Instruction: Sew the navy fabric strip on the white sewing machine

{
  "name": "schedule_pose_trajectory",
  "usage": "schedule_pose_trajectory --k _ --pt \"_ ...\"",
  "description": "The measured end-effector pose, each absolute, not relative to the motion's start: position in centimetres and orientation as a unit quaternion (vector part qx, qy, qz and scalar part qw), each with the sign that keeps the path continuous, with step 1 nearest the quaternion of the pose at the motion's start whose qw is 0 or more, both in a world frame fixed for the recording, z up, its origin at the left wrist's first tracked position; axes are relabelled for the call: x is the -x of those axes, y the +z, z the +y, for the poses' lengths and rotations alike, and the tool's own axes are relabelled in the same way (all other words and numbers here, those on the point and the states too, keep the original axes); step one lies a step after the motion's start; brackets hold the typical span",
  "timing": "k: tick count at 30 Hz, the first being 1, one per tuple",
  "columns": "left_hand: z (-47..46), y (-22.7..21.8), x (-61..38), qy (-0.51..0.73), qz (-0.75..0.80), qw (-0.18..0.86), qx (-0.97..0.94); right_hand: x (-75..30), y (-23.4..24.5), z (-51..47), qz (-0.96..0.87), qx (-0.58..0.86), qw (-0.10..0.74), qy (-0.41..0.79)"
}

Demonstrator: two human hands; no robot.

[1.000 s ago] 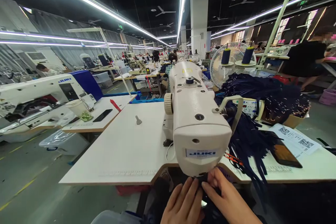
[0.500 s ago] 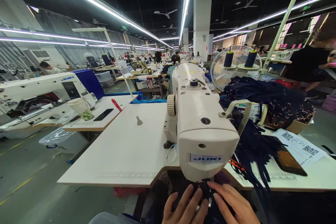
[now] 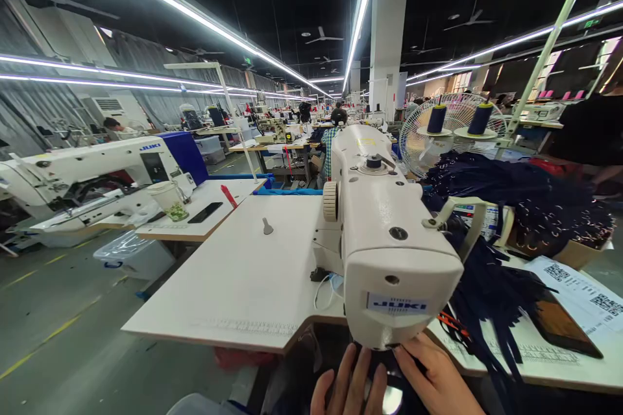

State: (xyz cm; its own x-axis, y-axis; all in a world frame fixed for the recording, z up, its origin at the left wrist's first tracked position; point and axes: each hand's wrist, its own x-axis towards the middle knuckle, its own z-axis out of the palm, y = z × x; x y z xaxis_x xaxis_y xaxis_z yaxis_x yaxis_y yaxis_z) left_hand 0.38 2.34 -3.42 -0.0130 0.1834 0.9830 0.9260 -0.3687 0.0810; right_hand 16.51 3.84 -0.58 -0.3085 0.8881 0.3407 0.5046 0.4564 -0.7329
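Observation:
My left hand [image 3: 348,384] lies below the head of a white JUKI sewing machine [image 3: 400,282]. Its fingers are spread and reach forward over dark material [image 3: 304,389]. On the right, my right hand [image 3: 435,376] reaches in beneath the machine head, thumb and fingers stretched out. Some of its fingertips disappear behind the head, and the needle area is hidden. A bright, shiny patch [image 3: 392,400] shows between the hands; I cannot make out what it is. Orange-handled snips [image 3: 453,324] rest right of the head, beside a heap of navy straps [image 3: 491,285].
The white table [image 3: 233,272] carries a flat metal piece [image 3: 267,227] on the left. A dark phone [image 3: 567,327] and printed sheets [image 3: 579,285] lie on the right. More straps with metal rings [image 3: 525,198] fill a box behind, near a fan [image 3: 413,136] and thread cones [image 3: 437,118].
The view has shifted, so the machine and table appear further right and slightly lower. My right hand has moved closer under the machine head. My left hand's fingers remain spread.

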Motion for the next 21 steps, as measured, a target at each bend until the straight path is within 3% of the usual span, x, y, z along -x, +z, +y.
schedule_pose_trajectory --k 15,21 --pt "2.6 -3.5 -1.3 -0.56 -0.449 0.369 0.591 -16.5 -0.9 4.1 -0.758 0.466 0.378 0.255" --pt "1.6 -2.8 -0.7 -0.512 -0.476 0.322 0.638 -16.4 -0.8 3.9 -0.76 0.477 0.371 0.241"
